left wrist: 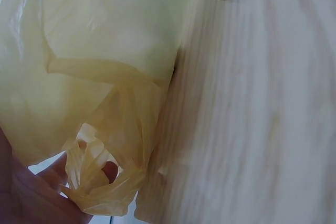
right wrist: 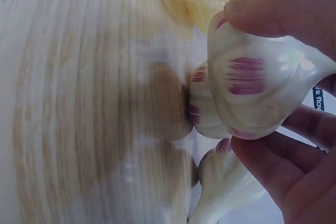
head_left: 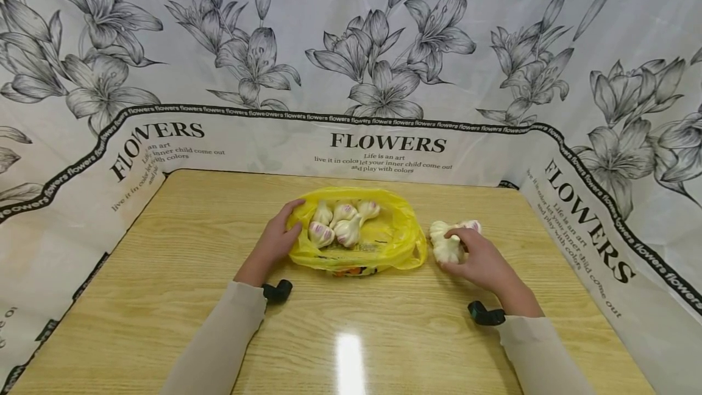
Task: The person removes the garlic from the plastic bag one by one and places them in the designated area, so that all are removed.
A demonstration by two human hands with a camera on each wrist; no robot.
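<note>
A yellow plastic bag (head_left: 404, 245) lies with its mouth spread wide on the table, and several white garlic bulbs (head_left: 347, 231) with purple streaks sit in its left half. My left hand (head_left: 278, 239) holds the bag's left rim, thumb on the inner side. In the left wrist view, part of that hand (left wrist: 31, 200) shows beside the crumpled plastic. To the right of the bag, my right hand (head_left: 487, 263) grips one garlic bulb (right wrist: 252, 80) between thumb and fingers. Two more bulbs are close by it, one behind (right wrist: 205, 106) and one below (right wrist: 228, 182) in the right wrist view.
The wooden table (head_left: 351, 316) carries the bag and the bulbs. White fabric with flower drawings and lettering (head_left: 388, 142) encloses its back and both sides. A dark wrist camera (head_left: 278, 291) sits at the left cuff, another (head_left: 485, 314) at the right.
</note>
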